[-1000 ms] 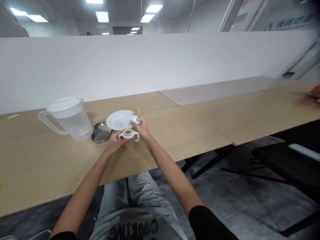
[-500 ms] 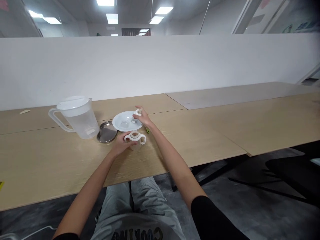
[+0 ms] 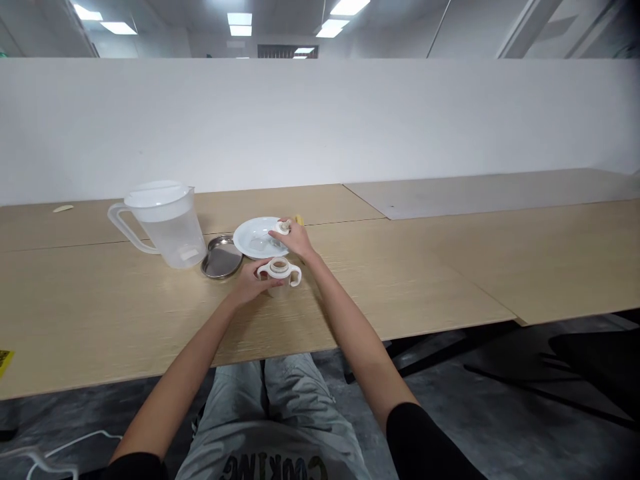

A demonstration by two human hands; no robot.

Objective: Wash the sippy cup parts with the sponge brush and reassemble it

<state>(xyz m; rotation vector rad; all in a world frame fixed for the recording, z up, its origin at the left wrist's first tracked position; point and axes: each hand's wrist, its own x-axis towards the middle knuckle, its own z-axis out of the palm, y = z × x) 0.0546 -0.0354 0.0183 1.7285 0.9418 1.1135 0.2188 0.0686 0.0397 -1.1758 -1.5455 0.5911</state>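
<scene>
My left hand (image 3: 254, 283) is closed around a small clear baby bottle (image 3: 279, 267), gripping it from the left. Two white handles curve out from the bottle's collar, and its round mouth is uncovered. Just beyond it, my right hand (image 3: 297, 240) pinches a white bottle ring with a nipple (image 3: 283, 227) over the right side of a white plate (image 3: 250, 253). Something clear lies on the plate, too faint to name. Part of the plate's right rim is hidden by my right hand.
A lidded clear plastic pitcher (image 3: 175, 233) stands at left, its handle pointing left. Between it and the plate lies a shiny metal dish (image 3: 222, 259). Behind my right hand a bit of a yellow object (image 3: 299, 219) shows. A white wall (image 3: 320, 127) backs the wooden table (image 3: 150, 320).
My view has turned slightly, so everything sits a little differently in it. My right hand has tilted the ring, so the nipple shows on top. My left hand keeps its hold on the bottle.
</scene>
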